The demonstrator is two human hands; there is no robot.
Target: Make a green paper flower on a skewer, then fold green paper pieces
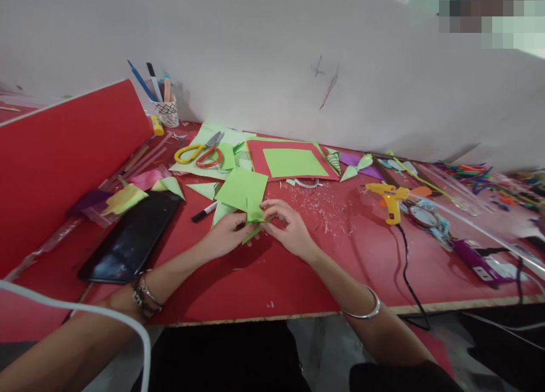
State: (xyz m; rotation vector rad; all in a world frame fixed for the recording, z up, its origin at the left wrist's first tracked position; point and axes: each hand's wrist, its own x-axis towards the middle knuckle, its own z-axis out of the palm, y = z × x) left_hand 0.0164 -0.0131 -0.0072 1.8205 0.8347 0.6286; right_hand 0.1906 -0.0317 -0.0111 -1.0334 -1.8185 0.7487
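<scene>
Between both hands, above the red table, is a piece of green paper (255, 209) with what looks like a folded edge. My left hand (230, 233) pinches it from the left, thumb and fingers closed. From the right, my right hand (287, 224) grips the same paper between thumb and fingertips. Just beyond lies a larger green sheet (238, 188), partly behind the held piece; whether the two are joined I cannot tell. A black-capped marker (204, 211) lies left of the hands. Farther back, scissors (202, 154) with yellow and red handles rest on pale green paper.
At left lie a black phone (134, 239) and a standing red board (72, 159). A pen cup (167, 112) stands by the wall. Rightward are a yellow glue gun (389, 199) with a black cord, a purple phone-like object (481, 261) and pipe cleaners (468, 173). A white cable (106, 312) crosses lower left.
</scene>
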